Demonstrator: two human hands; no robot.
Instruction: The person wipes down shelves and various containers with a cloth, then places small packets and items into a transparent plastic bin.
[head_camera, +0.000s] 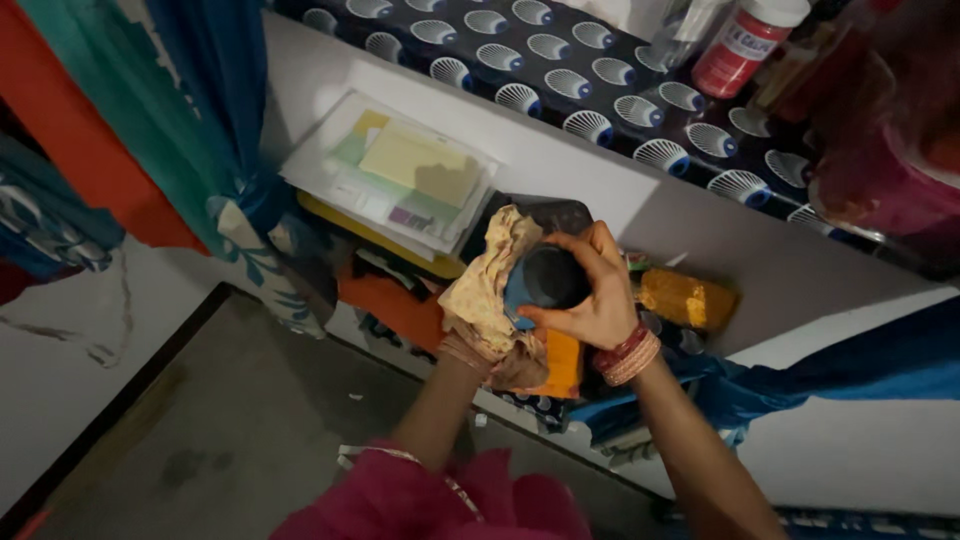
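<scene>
My right hand grips a dark round object with a blue edge, held in front of a lower shelf. My left hand is almost wholly hidden under a crumpled yellowish patterned cloth that it presses against the left side of that object. Both wrists carry bangles. The pink sleeve of my garment shows at the bottom.
A stack of papers and folders lies on the lower shelf to the left. A yellow packet sits to the right. The upper shelf has a dark patterned liner and a red jar. Coloured cloths hang at left.
</scene>
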